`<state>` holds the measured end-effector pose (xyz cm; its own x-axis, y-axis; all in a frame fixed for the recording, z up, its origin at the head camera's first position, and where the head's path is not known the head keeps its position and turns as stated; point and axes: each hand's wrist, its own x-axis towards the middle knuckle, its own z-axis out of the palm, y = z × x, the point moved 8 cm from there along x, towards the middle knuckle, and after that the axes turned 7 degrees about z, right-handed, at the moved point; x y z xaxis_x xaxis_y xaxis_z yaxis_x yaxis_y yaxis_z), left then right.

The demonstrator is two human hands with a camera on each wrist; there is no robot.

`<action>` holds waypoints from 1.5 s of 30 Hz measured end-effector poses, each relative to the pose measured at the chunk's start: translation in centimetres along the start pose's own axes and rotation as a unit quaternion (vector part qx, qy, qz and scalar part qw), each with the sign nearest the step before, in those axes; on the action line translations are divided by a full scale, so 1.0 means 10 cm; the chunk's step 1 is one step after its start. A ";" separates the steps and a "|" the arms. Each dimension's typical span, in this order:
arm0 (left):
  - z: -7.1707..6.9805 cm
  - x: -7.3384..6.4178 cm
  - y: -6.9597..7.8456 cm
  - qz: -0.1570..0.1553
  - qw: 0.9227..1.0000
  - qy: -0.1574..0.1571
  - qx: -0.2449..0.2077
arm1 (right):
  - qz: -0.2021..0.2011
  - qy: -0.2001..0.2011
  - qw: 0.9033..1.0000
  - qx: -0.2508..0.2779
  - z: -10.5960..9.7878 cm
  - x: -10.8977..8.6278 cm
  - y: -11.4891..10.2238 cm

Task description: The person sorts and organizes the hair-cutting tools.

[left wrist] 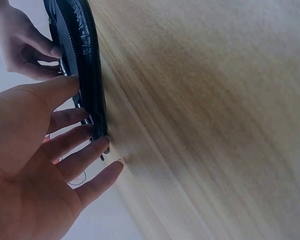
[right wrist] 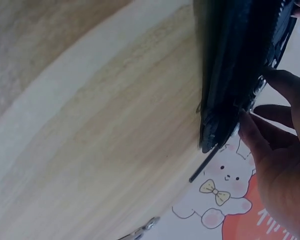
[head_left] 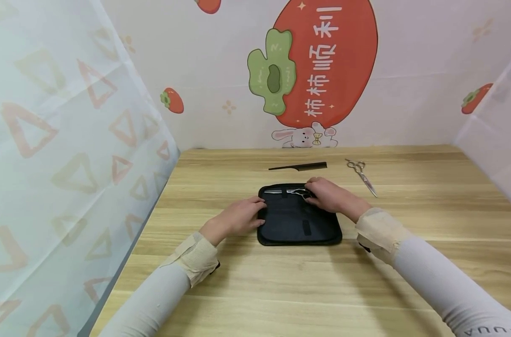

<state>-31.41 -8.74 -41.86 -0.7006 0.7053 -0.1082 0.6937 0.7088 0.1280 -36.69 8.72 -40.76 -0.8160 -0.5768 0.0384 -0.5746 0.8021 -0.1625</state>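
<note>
A black zip case [head_left: 285,220] lies opened flat on the wooden table. Near its far edge a silver pair of scissors [head_left: 274,191] is tucked under a small strap, blades to the left. My right hand [head_left: 328,194] pinches the handle end of these scissors at the case's far right; the fingers partly hide the finger rings. My left hand [head_left: 240,215] touches the case's left edge, its fingers spread and loosely bent, as the left wrist view shows with the left hand [left wrist: 45,145] beside the case [left wrist: 92,65].
Beyond the case lies a black tail comb [head_left: 312,166]. A second pair of silver scissors [head_left: 365,179] lies to the right, slightly apart in the blades or closed, too small to tell. A printed cloth backdrop [head_left: 213,93] stands behind the table [head_left: 255,290].
</note>
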 end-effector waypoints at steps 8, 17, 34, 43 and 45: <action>-0.01 -0.01 0.00 -0.002 1.000 0.005 -0.007 | 0.011 0.010 1.000 0.018 -0.14 -0.09 0.10; 0.01 0.00 -0.02 -0.006 1.000 0.001 -0.001 | 0.064 0.031 0.997 -0.004 -0.35 -0.26 0.46; -0.03 -0.02 -0.01 -0.001 1.000 -0.002 -0.002 | 0.136 0.040 0.990 -0.011 -0.34 -0.54 1.20; -0.01 -0.03 -0.02 -0.002 1.000 -0.008 -0.001 | 0.174 0.025 0.984 -0.005 -0.28 -0.69 1.39; 0.00 -0.02 -0.01 0.001 1.000 -0.005 -0.001 | 0.178 0.024 0.984 0.001 -0.27 -0.72 1.42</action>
<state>-31.34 -9.00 -41.83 -0.6979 0.7063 -0.1185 0.6944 0.7079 0.1291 -39.19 24.68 -40.64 -0.9675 -0.2515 0.0259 -0.2521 0.9516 -0.1759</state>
